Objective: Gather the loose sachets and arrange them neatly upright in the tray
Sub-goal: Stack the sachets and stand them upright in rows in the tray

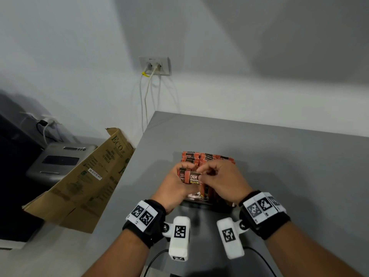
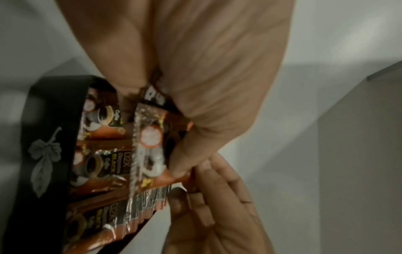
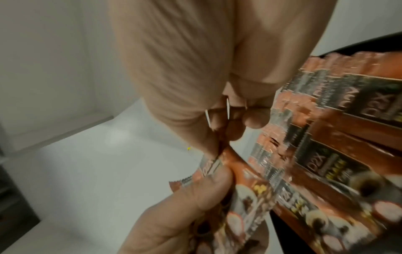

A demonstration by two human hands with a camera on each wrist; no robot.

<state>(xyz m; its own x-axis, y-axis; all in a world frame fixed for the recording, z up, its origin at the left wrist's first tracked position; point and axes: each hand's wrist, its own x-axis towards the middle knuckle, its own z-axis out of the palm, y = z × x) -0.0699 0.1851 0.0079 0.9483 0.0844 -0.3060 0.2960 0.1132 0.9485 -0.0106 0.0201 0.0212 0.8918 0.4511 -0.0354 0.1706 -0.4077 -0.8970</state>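
At the centre of the head view, we see both hands meeting over a black tray [image 1: 207, 203] that sits on a grey table [image 1: 279, 156]. The left hand [image 1: 175, 188] curls its fingers round a small bundle of sachets [image 1: 190, 176], orange-brown with a dark label, and holds it upright just above the near end of the tray. The right hand [image 1: 223, 182] pinches the top edge of the same bundle between thumb and fingers. Beyond the hands, toward the upper centre of the frame, more sachets [image 1: 207, 156] stand upright in rows inside the tray. In the left wrist view, at lower left, the tray wall [image 2: 50, 137] carries a pale leaf print, with sachets [image 2: 104, 165] packed against it. In the right wrist view, the filed rows [image 3: 348, 137] fill the right side of the frame. At the left of the head view, a cardboard sheet [image 1: 89, 180] leans against the table edge, and a wall socket [image 1: 155, 65] with two cables sits at upper centre.
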